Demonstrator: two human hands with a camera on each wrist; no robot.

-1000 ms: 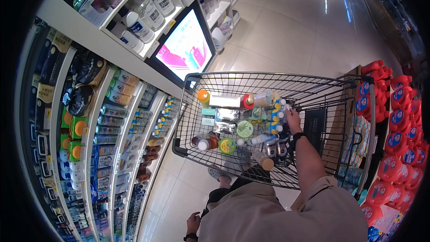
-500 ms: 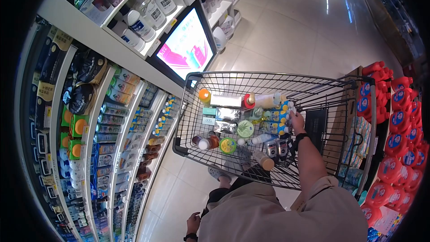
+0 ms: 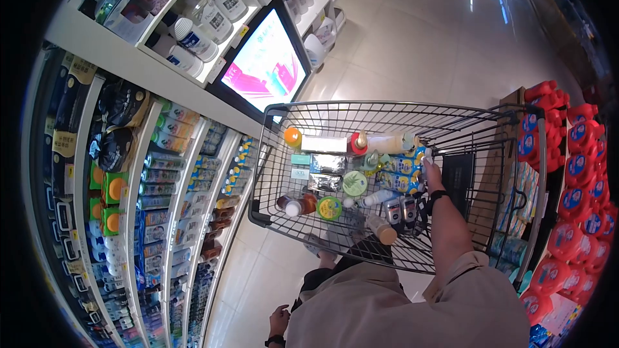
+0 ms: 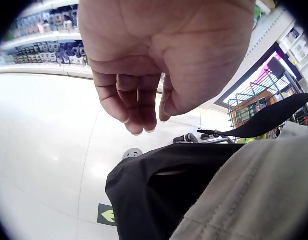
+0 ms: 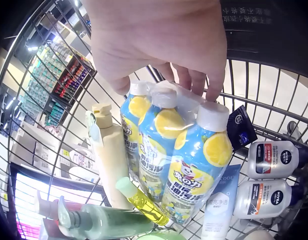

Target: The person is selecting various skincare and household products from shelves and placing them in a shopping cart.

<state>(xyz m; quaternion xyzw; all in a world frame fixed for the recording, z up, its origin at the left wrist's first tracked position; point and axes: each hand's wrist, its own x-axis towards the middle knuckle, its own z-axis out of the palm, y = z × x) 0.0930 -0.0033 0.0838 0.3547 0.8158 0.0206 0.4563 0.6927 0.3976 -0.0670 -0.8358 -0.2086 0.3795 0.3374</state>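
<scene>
In the head view my right hand is inside the shopping cart, at the cap end of a pack of blue bottles with lemon pictures. The right wrist view shows my thumb and fingers gripping the clear wrap around the white caps of this pack. The bottles slant among the cart's other goods. A cream pump bottle stands beside them, with a light blue tube on the other side. My left hand hangs beside dark trousers, fingers loosely curled around nothing.
Shelves of packaged goods line the left side, below a lit screen. Red jugs are stacked at the right, close to the cart handle. Two Nivea bottles and a green pump bottle lie in the cart.
The bottle pack has tipped from near upright to slanting, its printed sides now showing. My right hand has moved slightly right with the caps. The left hand still hangs low.
</scene>
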